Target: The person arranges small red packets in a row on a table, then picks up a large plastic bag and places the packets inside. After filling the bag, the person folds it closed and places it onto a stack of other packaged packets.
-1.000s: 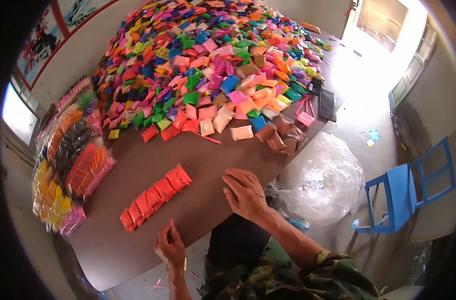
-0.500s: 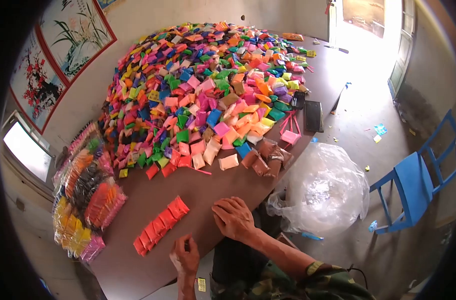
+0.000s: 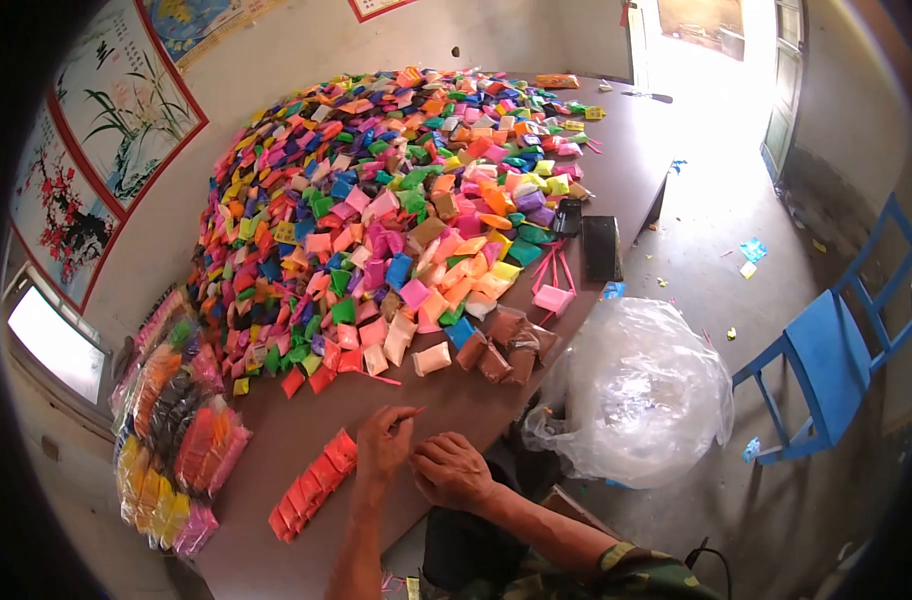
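Note:
My left hand [image 3: 378,446] is raised over the brown table [image 3: 246,500], fingers pinched together. At their tips shows a thin reddish bit, too small to name. Close beside it, my right hand [image 3: 454,470] is closed, its fingers curled in by the table's near edge; whatever is in them is hidden. Just left of my left hand lies an overlapping row of red packets [image 3: 314,486], flat on the table. A big heap of small packets in many colours [image 3: 376,220] covers the table beyond my hands.
Brown packets [image 3: 496,358], a pink packet with strips [image 3: 554,298] and a black box-like object [image 3: 603,248] lie along the right edge. Bagged packets [image 3: 176,440] are stacked at left. A clear plastic bag [image 3: 646,400] and a blue chair [image 3: 826,350] stand at right.
My left hand has moved up and right, past the row's right end, and now sits beside my right hand. The right hand's fingers have curled in. The view has shifted slightly.

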{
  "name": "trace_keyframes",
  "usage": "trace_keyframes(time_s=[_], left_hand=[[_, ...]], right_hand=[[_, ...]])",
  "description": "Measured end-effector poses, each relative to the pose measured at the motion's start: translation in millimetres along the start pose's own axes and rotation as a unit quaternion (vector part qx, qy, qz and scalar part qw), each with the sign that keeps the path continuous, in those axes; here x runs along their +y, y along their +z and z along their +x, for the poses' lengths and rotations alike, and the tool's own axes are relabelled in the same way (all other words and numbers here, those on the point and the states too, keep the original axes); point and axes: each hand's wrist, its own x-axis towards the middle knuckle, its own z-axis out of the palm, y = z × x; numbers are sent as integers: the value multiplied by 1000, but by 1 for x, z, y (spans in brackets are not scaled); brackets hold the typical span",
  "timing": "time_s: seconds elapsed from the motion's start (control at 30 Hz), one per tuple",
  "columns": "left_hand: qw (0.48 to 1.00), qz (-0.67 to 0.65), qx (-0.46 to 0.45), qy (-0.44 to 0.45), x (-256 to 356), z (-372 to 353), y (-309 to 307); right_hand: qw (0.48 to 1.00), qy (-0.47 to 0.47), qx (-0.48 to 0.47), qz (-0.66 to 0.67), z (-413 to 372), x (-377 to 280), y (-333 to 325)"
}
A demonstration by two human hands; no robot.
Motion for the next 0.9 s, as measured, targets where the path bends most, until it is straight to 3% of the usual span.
trace_keyframes(time_s=[0.13,0.43,0.73,0.9], left_hand=[[999,-35,-13,-4,-15,5,16],[997,69,-2,18,-16,-7,7],[977,143,-79,136,-16,32,24],[982,140,-36,124,-2,32,33]], right_hand=[[1000,9,-3,2,0,-1,-2],[1000,13,-6,6,-1,0,-4],[1000,10,16,21,-6,4,4],[998,-1,43,46,-8,6,11]])
